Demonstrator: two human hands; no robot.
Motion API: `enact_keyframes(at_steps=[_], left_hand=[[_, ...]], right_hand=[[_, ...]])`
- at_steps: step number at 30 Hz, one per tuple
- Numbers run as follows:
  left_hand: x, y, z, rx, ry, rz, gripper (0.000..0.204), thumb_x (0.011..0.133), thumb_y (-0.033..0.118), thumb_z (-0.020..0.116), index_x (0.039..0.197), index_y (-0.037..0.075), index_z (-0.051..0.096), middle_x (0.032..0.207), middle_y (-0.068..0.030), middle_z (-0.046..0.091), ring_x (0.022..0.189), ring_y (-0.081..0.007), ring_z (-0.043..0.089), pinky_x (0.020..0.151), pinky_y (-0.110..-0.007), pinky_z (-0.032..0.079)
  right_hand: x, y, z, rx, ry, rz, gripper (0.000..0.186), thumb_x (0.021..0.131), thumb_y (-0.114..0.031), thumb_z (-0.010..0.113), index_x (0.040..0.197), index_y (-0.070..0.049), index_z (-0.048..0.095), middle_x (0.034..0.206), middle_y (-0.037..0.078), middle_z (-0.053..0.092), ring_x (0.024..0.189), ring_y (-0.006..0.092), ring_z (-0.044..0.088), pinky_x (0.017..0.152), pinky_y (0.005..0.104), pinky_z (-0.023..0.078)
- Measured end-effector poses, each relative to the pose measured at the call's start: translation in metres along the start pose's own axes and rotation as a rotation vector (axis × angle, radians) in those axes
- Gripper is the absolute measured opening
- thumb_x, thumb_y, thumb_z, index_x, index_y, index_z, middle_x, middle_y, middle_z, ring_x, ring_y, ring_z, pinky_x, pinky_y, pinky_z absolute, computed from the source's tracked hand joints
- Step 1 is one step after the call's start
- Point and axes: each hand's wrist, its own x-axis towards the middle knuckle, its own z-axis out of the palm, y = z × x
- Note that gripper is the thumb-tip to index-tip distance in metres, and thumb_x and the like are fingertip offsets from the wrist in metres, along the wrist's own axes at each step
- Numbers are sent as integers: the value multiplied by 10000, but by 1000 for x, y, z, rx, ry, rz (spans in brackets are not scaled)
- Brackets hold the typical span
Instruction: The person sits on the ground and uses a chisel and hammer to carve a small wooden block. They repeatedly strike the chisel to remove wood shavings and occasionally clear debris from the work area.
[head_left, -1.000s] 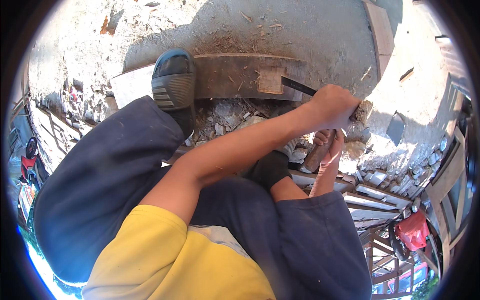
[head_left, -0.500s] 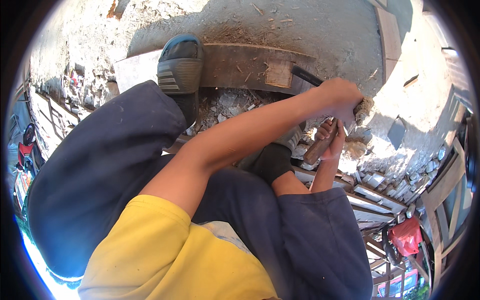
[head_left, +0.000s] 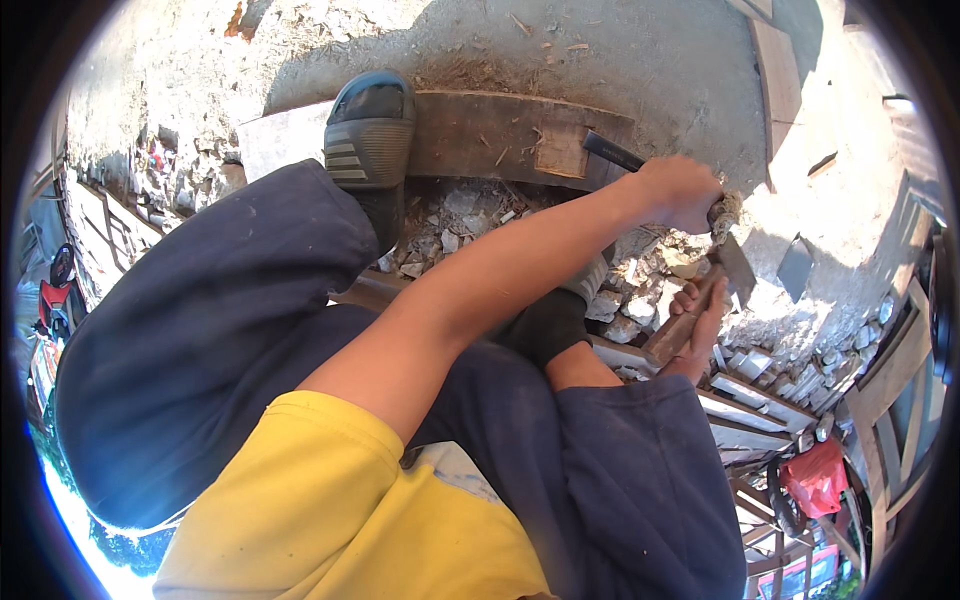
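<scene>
My left hand [head_left: 682, 192] is closed around the handle of a chisel [head_left: 612, 151]. Its dark blade points left, with the tip at the edge of a pale, squared cut in a brown wooden board [head_left: 465, 135]. A frayed, fibrous handle end sticks out past my fist. Lower right, my right hand [head_left: 703, 325] grips a wooden-handled striking tool [head_left: 680, 330] with a flat dark head; whether it is a hammer or a hatchet I cannot tell. That head is just below the chisel's frayed end. My sandalled left foot [head_left: 370, 150] presses on the board.
Broken rubble [head_left: 450, 225] lies under and beside the board, with wood chips scattered over the concrete ground [head_left: 640, 60]. A loose plank [head_left: 780, 90] and a dark flat piece [head_left: 796, 266] are at right. Wooden slats and a red plastic bag [head_left: 813, 475] stand lower right.
My right hand and the striking tool have moved down and right, bringing the tool's head into sight below the chisel's end. My left hand and the chisel have barely shifted.
</scene>
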Motion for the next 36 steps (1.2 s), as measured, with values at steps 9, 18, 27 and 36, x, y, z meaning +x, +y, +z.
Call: enact_keyframes(at_steps=[9, 18, 27, 36], left_hand=[[13, 0, -8, -41, 40, -145, 281, 668, 262, 624, 858, 62, 678, 857, -165, 655, 828, -333, 636, 726, -418, 516], [15, -10, -5, -3, 17, -164, 285, 679, 286, 629, 859, 73, 689, 883, -165, 657, 859, -323, 638, 744, -405, 520], [8, -6, -8, -38, 15, -133, 292, 675, 293, 634, 840, 57, 681, 875, -161, 657, 852, -333, 636, 740, -410, 520], [1, -10, -9, -55, 54, -91, 227, 658, 183, 571, 813, 48, 667, 838, -182, 646, 817, -343, 632, 704, -433, 513]], right_hand=[[-34, -58, 47, -145, 83, -199, 352, 927, -416, 479, 939, -68, 429, 656, -1, 380, 510, 80, 390, 455, 225, 371], [-36, -73, 51, -291, 39, -89, 341, 925, -397, 492, 963, -63, 433, 627, 0, 407, 465, 73, 423, 399, 212, 389], [-41, -50, 79, -402, -9, 21, 343, 907, -400, 524, 935, -68, 439, 621, -1, 404, 467, 80, 413, 415, 222, 376], [-40, -87, 51, -167, 54, -205, 350, 921, -383, 510, 956, -41, 446, 651, -2, 395, 494, 70, 414, 421, 201, 384]])
